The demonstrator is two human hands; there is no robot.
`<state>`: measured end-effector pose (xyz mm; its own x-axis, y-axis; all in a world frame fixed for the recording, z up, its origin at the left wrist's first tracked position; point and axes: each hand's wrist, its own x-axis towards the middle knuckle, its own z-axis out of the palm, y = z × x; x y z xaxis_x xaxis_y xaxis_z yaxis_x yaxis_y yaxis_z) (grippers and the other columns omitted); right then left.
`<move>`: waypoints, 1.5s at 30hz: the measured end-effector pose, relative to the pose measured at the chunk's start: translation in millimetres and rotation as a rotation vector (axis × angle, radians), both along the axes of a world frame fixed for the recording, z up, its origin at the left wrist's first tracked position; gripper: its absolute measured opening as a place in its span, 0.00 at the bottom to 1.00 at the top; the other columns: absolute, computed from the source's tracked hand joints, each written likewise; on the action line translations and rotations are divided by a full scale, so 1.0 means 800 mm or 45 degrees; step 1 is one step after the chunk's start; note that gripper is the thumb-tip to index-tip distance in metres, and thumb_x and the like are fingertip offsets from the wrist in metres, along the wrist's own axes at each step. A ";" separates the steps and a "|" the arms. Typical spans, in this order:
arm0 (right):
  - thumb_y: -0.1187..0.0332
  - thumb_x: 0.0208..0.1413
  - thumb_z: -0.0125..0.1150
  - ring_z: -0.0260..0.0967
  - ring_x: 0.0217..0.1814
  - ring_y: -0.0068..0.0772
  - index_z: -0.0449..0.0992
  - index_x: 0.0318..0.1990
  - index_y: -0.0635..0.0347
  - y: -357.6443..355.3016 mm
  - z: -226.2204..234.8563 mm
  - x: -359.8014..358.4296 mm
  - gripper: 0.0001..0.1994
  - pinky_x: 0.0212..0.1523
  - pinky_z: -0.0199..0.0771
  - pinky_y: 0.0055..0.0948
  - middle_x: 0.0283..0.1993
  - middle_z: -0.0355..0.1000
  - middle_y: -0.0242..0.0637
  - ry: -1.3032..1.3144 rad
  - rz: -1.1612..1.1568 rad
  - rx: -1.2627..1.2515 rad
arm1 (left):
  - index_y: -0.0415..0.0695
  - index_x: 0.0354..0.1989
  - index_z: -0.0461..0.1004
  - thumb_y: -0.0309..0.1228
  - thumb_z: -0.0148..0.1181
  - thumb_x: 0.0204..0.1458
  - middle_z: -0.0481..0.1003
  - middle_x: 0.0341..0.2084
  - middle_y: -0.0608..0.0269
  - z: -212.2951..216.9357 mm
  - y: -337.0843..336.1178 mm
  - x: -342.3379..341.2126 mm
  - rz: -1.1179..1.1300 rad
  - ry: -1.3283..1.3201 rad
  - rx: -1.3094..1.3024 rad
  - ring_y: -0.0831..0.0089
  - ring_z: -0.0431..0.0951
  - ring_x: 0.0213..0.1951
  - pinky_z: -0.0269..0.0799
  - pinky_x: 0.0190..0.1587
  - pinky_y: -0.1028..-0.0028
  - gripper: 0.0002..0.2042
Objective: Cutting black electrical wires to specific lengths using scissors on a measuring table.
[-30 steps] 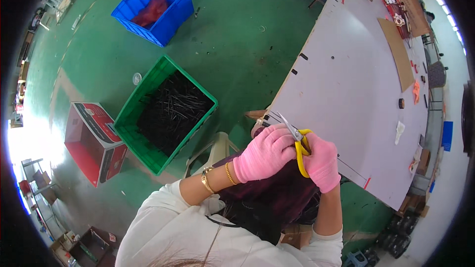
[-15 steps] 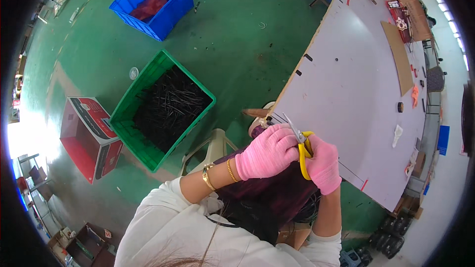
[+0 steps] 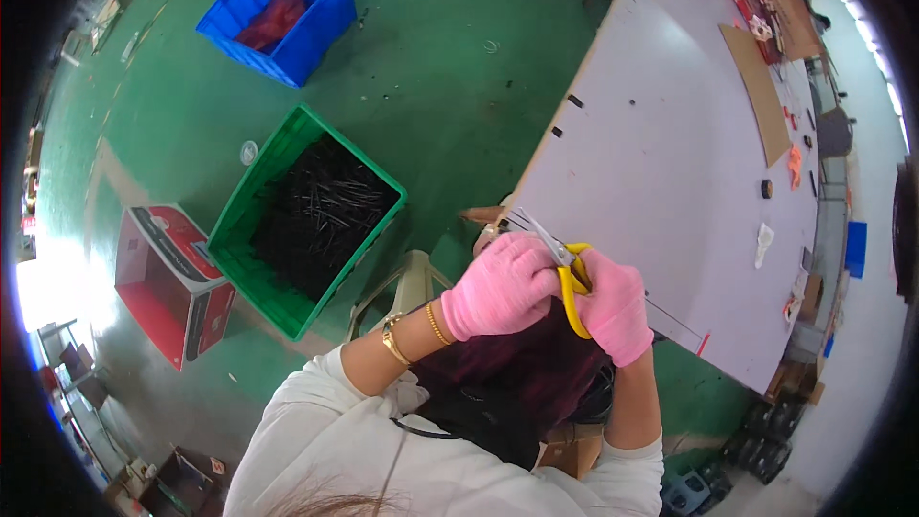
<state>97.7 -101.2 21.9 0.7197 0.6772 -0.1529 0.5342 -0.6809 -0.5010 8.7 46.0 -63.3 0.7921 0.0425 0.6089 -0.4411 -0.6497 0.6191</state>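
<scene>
A green floor [image 3: 450, 86] fills the left of the view, and a wide pale desk [image 3: 670, 163] runs along the right. Beside the desk stands a green crate [image 3: 244, 230] heaped with thin black pieces, with a red carton [image 3: 158, 278] to its left and a blue bin [image 3: 306, 38] farther off. A strip of brown cardboard [image 3: 756, 86] lies on the far part of the desk.

At the near edge of the desk, both pink-gloved hands meet. The right hand [image 3: 615, 304] is curled tight around the yellow-handled pliers [image 3: 571, 278], whose metal nose points up and left toward the desk edge. The left hand [image 3: 498, 285] is closed just beside the pliers, touching them, over thin dark wires [image 3: 517, 222] (what exactly its fingers pinch I cannot tell). A gold bracelet [image 3: 392, 340] sits on the left wrist.
</scene>
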 end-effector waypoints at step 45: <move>0.58 0.50 0.61 0.76 0.38 0.53 0.78 0.34 0.62 -0.065 0.017 0.037 0.14 0.40 0.76 0.45 0.31 0.76 0.50 0.134 -0.154 -0.503 | 0.57 0.29 0.81 0.34 0.73 0.34 0.72 0.32 0.74 0.035 -0.051 0.031 0.255 0.240 0.358 0.63 0.72 0.38 0.65 0.42 0.61 0.11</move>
